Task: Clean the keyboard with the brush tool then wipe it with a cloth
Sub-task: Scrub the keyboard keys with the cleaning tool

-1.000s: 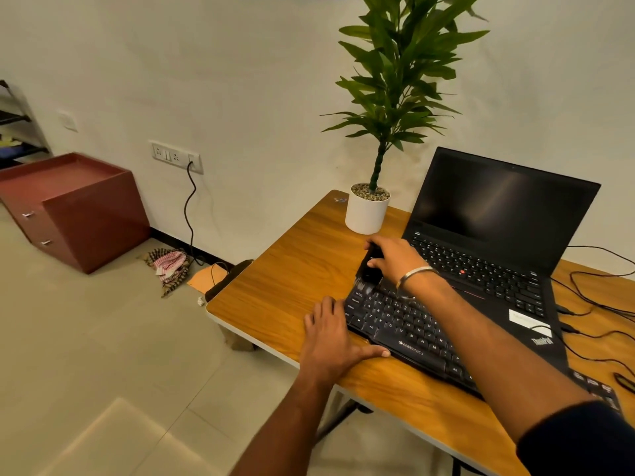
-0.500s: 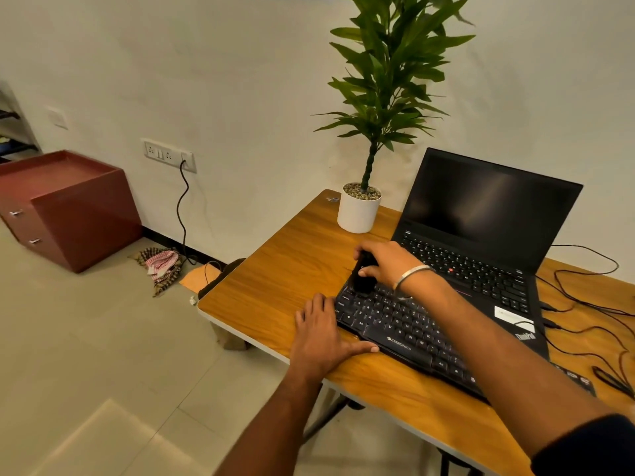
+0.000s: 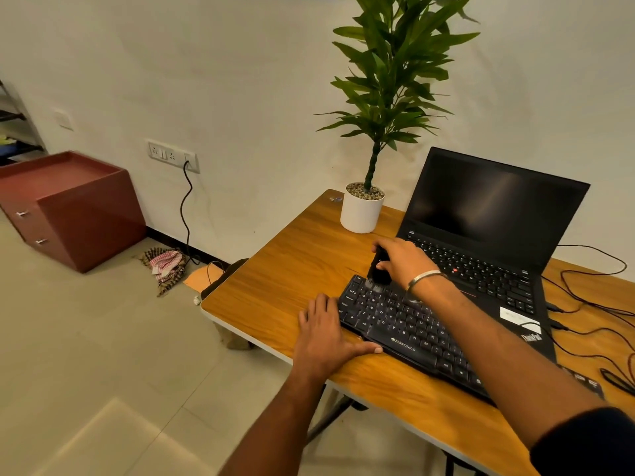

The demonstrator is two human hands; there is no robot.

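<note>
The keyboard [image 3: 405, 324] sat lower right of centre on the desk [image 3: 292, 269], right in front of the laptop [image 3: 488, 242]. Right hand [image 3: 402, 259] gripped the brush [image 3: 378, 269], bristles on the top-left keys. Left hand [image 3: 323, 334] lay flat, fingers straight, thumb against the keyboard's front edge. Plant [image 3: 362, 211] was behind.

I can read "ZEBRONICS" in white on the front edge of the black keyboard [image 3: 412, 324], just right of centre. On the laptop [image 3: 488, 255], the palm rest's near right corner carries "ThinkPad". A white sticker [image 3: 519, 317] sits beside that logo, but I can't make out its print. The key legends are too small to read reliably.
</note>
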